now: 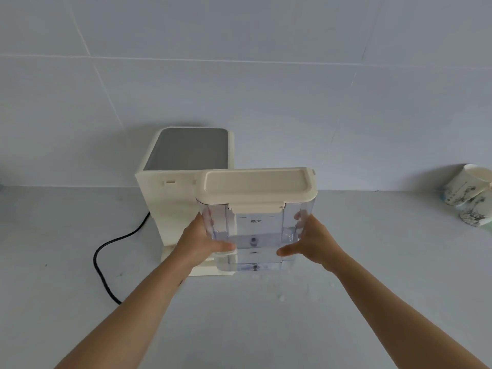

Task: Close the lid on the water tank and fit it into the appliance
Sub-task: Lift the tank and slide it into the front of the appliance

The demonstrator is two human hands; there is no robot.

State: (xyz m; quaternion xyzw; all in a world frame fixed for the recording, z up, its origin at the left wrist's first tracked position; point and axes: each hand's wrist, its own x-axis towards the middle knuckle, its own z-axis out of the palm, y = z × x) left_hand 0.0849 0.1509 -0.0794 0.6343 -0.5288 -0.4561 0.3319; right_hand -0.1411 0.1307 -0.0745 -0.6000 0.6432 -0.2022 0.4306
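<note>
Hands: both hands are holding the tank [255,235] up, one on each side, with the tank squeezed between them.
Left hand: the left hand [198,242] is pressing on the tank's left side, thumb lying across the front near the bottom.
Right hand: the right hand [310,242] is pressing on the tank's right side, thumb pointing in at the front, fingers [299,218] showing through the clear wall.
Tank: it is see-through and standing upright, just to the right of the machine [170,198] and in front of it. I cannot tell if its bottom is touching the counter [266,328].
Lid: the cream lid [258,185] is sitting flat on top of the tank, shut.
Machine: it is cream with a grey top, standing against the wall [239,75].
Cord: a black cord [106,262] is curling over the counter to the left of the machine.
Cups: paper cups [468,193] are lying on their sides far off to the right, by the wall.
</note>
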